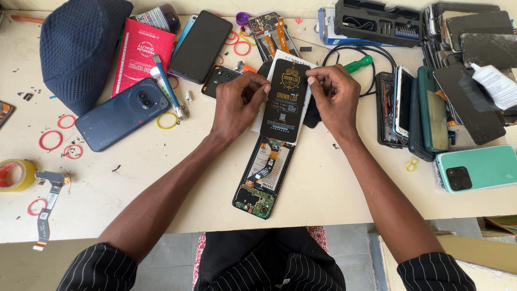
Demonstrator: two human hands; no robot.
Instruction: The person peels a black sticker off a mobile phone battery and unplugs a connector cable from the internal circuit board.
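Head view: black replacement screen panel (284, 101) pinched at both long edges by left hand (237, 105) and right hand (336, 97), held just above opened phone (264, 178) lying circuit-side up on cream table (161, 178). Dark blue phone (123, 113) left, stacked phones (425, 108) right.

Two hands (237, 105) (336, 97) (one opened phone (264, 178))

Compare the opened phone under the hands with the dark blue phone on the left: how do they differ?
The opened phone has its back off, with green circuit board and ribbon cables exposed; the dark blue phone is closed, showing its back cover and twin cameras. The opened phone is partly covered by the black screen panel that both hands hold; the dark blue phone lies untouched. Both lie flat on the cream table.
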